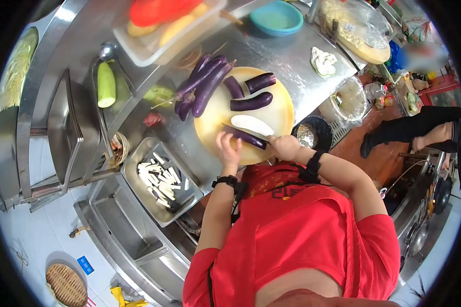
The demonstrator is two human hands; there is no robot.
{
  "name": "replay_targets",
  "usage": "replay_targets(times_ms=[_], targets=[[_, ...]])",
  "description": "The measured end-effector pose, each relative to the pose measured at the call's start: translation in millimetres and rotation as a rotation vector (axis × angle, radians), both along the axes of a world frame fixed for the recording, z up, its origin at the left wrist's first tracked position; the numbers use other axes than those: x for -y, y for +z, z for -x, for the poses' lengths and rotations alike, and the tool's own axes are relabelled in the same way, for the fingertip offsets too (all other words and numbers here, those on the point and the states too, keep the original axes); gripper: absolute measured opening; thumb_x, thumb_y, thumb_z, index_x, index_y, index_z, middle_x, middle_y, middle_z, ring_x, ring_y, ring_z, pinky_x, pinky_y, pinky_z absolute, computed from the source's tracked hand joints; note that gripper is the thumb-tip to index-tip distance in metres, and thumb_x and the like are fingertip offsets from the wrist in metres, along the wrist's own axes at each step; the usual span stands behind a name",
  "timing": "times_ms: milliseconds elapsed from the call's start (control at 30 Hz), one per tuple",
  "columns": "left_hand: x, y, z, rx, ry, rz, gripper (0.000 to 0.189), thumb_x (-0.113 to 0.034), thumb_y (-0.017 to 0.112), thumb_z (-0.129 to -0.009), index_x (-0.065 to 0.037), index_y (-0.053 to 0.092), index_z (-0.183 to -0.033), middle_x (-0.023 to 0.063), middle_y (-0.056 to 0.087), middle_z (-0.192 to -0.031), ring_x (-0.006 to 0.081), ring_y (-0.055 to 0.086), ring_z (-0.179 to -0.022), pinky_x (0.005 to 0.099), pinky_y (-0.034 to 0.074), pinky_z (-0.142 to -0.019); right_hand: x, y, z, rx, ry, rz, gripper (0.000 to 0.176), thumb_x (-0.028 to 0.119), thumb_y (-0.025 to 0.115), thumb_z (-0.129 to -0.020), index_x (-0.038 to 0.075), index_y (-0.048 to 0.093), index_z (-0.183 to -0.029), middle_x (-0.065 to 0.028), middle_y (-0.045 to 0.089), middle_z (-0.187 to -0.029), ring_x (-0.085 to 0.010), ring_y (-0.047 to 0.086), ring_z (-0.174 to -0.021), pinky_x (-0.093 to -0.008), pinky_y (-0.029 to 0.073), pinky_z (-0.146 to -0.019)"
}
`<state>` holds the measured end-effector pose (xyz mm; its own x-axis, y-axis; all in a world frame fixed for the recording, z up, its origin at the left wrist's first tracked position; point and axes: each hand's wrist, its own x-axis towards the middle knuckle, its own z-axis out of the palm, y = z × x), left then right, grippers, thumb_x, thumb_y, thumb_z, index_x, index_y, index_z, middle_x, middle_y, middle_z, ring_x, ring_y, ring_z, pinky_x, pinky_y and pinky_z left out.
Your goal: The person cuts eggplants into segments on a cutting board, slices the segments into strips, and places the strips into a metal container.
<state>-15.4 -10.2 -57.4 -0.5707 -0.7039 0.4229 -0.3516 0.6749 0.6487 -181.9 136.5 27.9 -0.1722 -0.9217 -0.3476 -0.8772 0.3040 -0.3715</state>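
Note:
A round yellow cutting board [210,138] lies on the steel counter. My left hand [229,149] has its fingers bent against the left end of a purple eggplant piece [252,138]. At the other end of that piece, my right hand [286,148] is closed around a knife, its handle hidden in the fist and its thin blade seen nearly edge-on along the eggplant. Just beyond lies an eggplant half [252,124], white cut face up. Farther up the board are a curved eggplant piece [252,102] and two shorter ones. Whole eggplants [210,84] lie at the board's upper left edge.
Left of me, a steel tray [133,176] holds white eggplant strips. A blue bowl [276,19] and a plastic tub [138,48] stand at the back. A black bin [320,134] is to the right, beyond it a person's dark-trousered leg [410,128].

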Motion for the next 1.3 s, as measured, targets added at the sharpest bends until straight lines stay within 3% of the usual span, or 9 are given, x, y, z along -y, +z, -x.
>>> replay_targets(times_ms=[233, 467, 933, 1067, 1133, 1300], targets=[[0, -1, -1, -0.043, -0.009, -0.037, 0.031, -0.014, 0.061, -0.082, -0.006, 0.048, -0.108, 0.0169, 0.04, -0.118, 0.0362, 0.046, -0.108, 0.0433, 0.04, -0.091, -28, 35, 17, 0.103, -0.112, 0.032, 0.027, 0.023, 0.052, -0.084, 0.002, 0.052, -0.099, -0.0219, 0.061, -0.068, -0.0391, 0.061, -0.065, -0.0476, 0.049, -0.059], [-1, -2, 0, -0.011, 0.014, -0.101, 0.029, -0.015, 0.063, -0.081, -0.006, 0.051, -0.106, 0.016, 0.041, -0.12, 0.0338, 0.049, -0.107, 0.0416, 0.042, -0.09, -15, 60, 13, 0.121, -0.056, 0.081, 0.025, 0.023, 0.052, -0.084, 0.001, 0.051, -0.096, -0.0219, 0.06, -0.065, -0.0392, 0.061, -0.062, -0.0481, 0.049, -0.058], [1, 1, 2, -0.008, 0.002, -0.093, 0.032, -0.018, 0.064, -0.082, -0.007, 0.049, -0.108, 0.0168, 0.043, -0.121, 0.0347, 0.051, -0.104, 0.0414, 0.044, -0.086, 18, 82, 4, -0.019, 0.075, -0.047, 0.022, 0.013, 0.051, -0.08, -0.004, 0.054, -0.093, -0.019, 0.064, -0.072, -0.0327, 0.066, -0.067, -0.0404, 0.052, -0.058], [0, 2, -1, 0.038, -0.004, -0.078, 0.034, -0.016, 0.065, -0.08, -0.008, 0.046, -0.108, 0.0179, 0.042, -0.12, 0.0355, 0.049, -0.107, 0.042, 0.044, -0.086, 38, 58, -9, -0.021, 0.062, -0.131, 0.024, 0.012, 0.05, -0.08, -0.004, 0.055, -0.096, -0.0191, 0.066, -0.077, -0.0314, 0.067, -0.07, -0.0398, 0.053, -0.06], [0, 6, 1, 0.044, -0.01, -0.077, 0.036, -0.016, 0.066, -0.079, -0.009, 0.046, -0.108, 0.0183, 0.042, -0.12, 0.0358, 0.048, -0.108, 0.042, 0.044, -0.086, 48, 27, -18, -0.039, 0.035, 0.006, 0.021, 0.015, 0.051, -0.081, -0.004, 0.054, -0.092, -0.0199, 0.064, -0.07, -0.032, 0.066, -0.064, -0.0419, 0.052, -0.057], [-2, 12, 3, 0.028, 0.018, -0.069, 0.047, -0.017, 0.073, -0.071, -0.009, 0.045, -0.108, 0.0185, 0.04, -0.118, 0.0366, 0.049, -0.105, 0.0418, 0.044, -0.087, 55, 24, -19, -0.025, 0.04, -0.031, 0.025, 0.015, 0.05, -0.082, -0.005, 0.054, -0.095, -0.021, 0.065, -0.075, -0.0324, 0.066, -0.068, -0.0422, 0.052, -0.06]])
